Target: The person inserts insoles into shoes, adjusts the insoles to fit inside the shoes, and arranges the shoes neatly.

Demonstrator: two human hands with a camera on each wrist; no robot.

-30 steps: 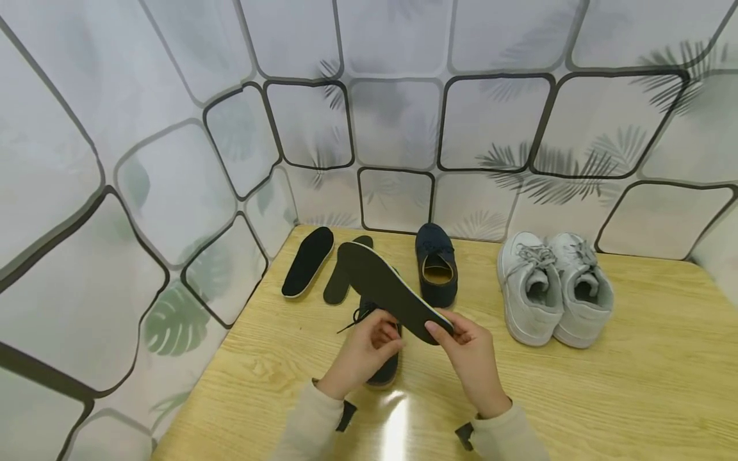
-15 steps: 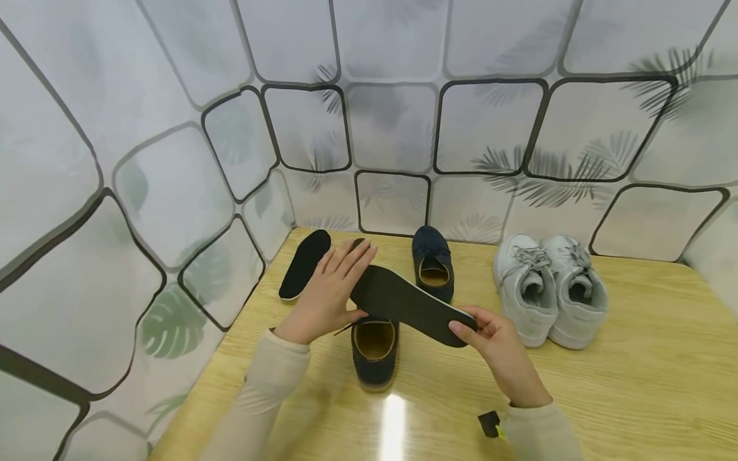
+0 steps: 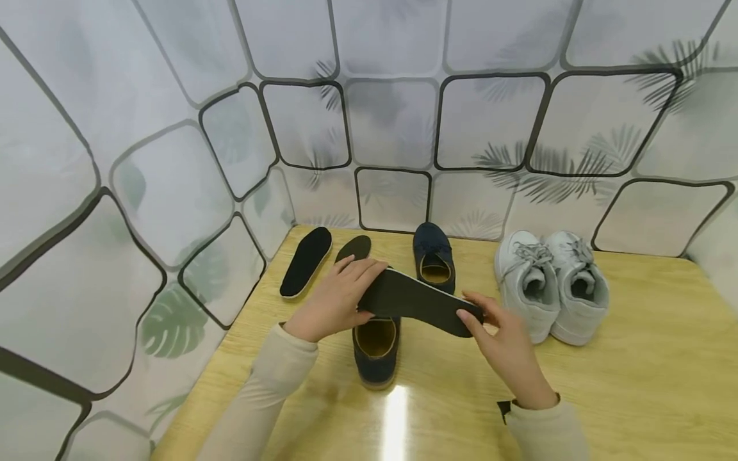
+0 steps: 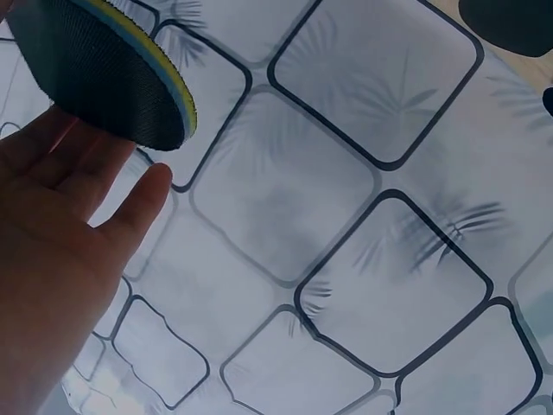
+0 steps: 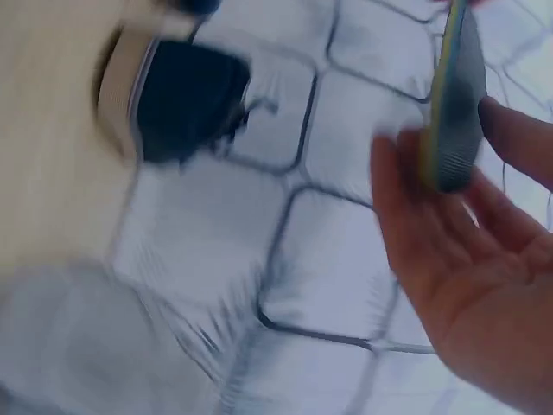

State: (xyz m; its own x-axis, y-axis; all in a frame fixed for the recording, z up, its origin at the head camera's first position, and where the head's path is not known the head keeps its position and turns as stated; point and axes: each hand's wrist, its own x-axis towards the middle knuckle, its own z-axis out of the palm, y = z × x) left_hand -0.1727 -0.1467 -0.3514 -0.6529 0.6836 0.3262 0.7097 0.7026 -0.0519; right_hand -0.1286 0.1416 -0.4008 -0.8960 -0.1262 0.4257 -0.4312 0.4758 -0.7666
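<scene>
A dark insole (image 3: 421, 304) with a light edge is held up across the front of me. My right hand (image 3: 507, 346) pinches its right end, thumb on the face toward me and fingers behind. At the other end, my left hand (image 3: 334, 301) touches the insole with extended fingers, and its thumb stands apart from it in the left wrist view. A yellow and blue layered edge shows on the insole (image 4: 112, 78) there. Below the insole stands a dark shoe (image 3: 377, 358), opening toward me, its toe part hidden.
Two flat insoles, a black one (image 3: 305, 262) and a dark grey one (image 3: 353, 246), lie at the back left of the wooden table (image 3: 450, 410). Behind stands another navy shoe (image 3: 434, 246). A pair of white sneakers (image 3: 530, 294) sits to the right. A patterned curtain (image 3: 392, 121) surrounds the table.
My left hand has risen from near the front shoe to the insole's left end. The right hand has moved right with the insole, which now lies flatter across.
</scene>
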